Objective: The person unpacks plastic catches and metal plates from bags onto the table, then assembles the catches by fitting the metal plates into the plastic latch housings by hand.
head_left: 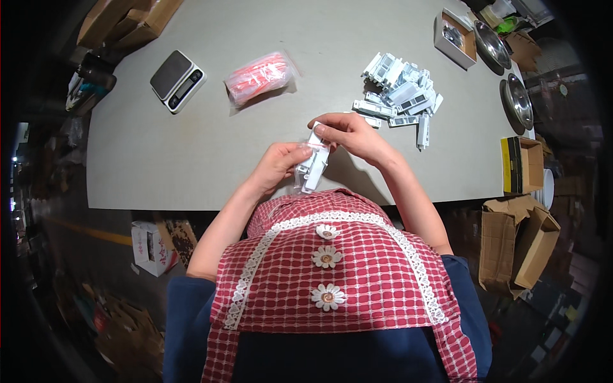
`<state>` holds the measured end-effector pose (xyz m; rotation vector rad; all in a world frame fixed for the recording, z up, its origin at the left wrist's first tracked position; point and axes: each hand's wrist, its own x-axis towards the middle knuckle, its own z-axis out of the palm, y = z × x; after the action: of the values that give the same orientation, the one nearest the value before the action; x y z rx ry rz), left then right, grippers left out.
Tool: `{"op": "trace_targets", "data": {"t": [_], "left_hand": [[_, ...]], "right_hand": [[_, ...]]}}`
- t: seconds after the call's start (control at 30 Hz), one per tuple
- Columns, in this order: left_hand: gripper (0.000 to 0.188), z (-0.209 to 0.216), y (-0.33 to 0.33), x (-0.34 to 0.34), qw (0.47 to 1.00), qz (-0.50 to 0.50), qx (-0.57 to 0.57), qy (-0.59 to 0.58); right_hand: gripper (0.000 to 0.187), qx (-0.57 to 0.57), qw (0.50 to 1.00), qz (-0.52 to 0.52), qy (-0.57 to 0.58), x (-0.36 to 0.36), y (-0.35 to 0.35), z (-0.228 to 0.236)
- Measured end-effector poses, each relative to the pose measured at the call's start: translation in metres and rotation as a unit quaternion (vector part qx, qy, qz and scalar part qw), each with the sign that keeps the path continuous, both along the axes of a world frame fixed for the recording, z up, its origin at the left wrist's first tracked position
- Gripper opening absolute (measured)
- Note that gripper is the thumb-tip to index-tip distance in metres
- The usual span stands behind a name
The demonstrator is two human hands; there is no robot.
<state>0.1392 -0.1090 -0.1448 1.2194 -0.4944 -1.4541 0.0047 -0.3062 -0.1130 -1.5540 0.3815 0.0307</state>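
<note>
My left hand (278, 165) is closed on a small clear plastic bag (298, 181), close to the table's near edge in front of my apron. Inside the bag are white narrow plastic parts (313, 173). My right hand (355, 136) pinches another white plastic piece (317, 134) at the bag's upper end; whether it is partly in the bag is hard to tell. Just beyond my right hand lies a loose heap of white and grey rectangular plastic parts (403, 90). A clear bag of red-pink strips (260, 78) rests on the table beyond my left hand.
A digital scale (175, 76) stands at the far left of the grey table (159, 159). Along the right edge are a box of small parts (456, 39), two metal bowls (518, 102) and a yellow-black box (516, 165). Cardboard boxes (511, 246) sit beside the table.
</note>
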Motion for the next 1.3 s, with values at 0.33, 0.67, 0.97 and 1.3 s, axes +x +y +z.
{"op": "trace_targets", "data": {"t": [0.33,0.67,0.97,1.3], "left_hand": [[0.055,0.012,0.006,-0.030,0.998,0.064,-0.016,0.016],[0.064,0.020,0.005,-0.034,0.993,0.046,-0.104,-0.040],[0.066,0.013,0.001,-0.030,0.985,0.095,-0.097,-0.104],[0.059,0.029,0.009,-0.035,0.989,0.082,-0.070,-0.105]], "right_hand": [[0.030,0.051,0.994,-0.076,-0.058,-0.019,0.019,0.000],[0.032,0.000,0.999,-0.018,-0.049,-0.029,0.023,0.032],[0.048,0.017,0.996,-0.026,-0.087,-0.032,0.023,0.027],[0.068,-0.008,0.999,-0.031,-0.042,-0.034,0.040,0.024]]}}
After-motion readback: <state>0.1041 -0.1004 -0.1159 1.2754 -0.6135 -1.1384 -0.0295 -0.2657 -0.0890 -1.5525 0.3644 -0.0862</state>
